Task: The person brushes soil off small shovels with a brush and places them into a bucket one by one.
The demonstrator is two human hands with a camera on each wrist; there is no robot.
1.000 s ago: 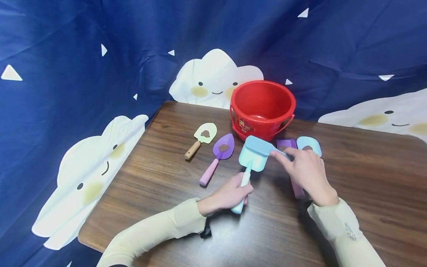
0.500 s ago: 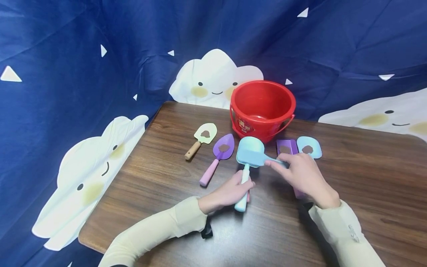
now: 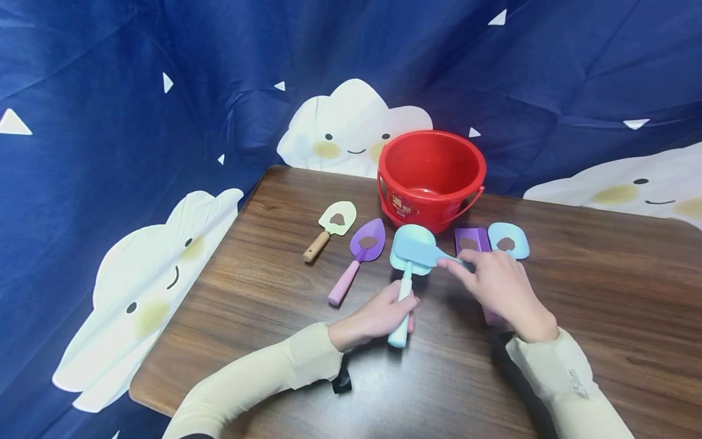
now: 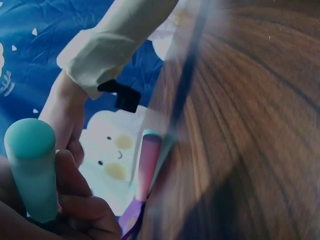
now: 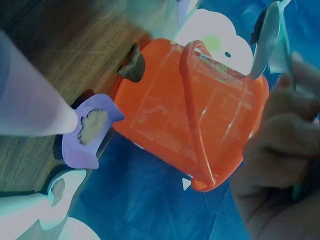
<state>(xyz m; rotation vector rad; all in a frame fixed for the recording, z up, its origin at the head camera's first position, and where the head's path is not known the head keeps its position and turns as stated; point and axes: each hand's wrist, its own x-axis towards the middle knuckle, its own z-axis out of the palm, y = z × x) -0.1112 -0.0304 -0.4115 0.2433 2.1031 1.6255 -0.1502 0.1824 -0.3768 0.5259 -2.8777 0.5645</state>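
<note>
My left hand [image 3: 378,314] grips the pale turquoise handle of a toy shovel [image 3: 414,231]; the butt of that handle [image 4: 32,160] shows large in the left wrist view. My right hand [image 3: 504,292] pinches the thin handle of a flat blue spatula-like tool [image 3: 418,250]. The tool's head lies across the shovel's blade and hides its middle; whether they touch I cannot tell. Below the right hand lies a purple shovel [image 3: 478,239], its handle partly covered. A light blue shovel [image 3: 515,236] is just beyond that hand.
A red bucket [image 3: 403,204] stands behind the two tools. To the left lie a purple trowel [image 3: 370,231] with a pink handle and a pale green trowel [image 3: 329,228] with a wooden handle. Brown patches mark several blades. The wooden table [image 3: 263,262] meets a blue curtain [image 3: 137,79].
My right hand has brought the blue tool down and slightly left, lower over the shovel's blade. The shovel has turned a little more upright in my left hand.
</note>
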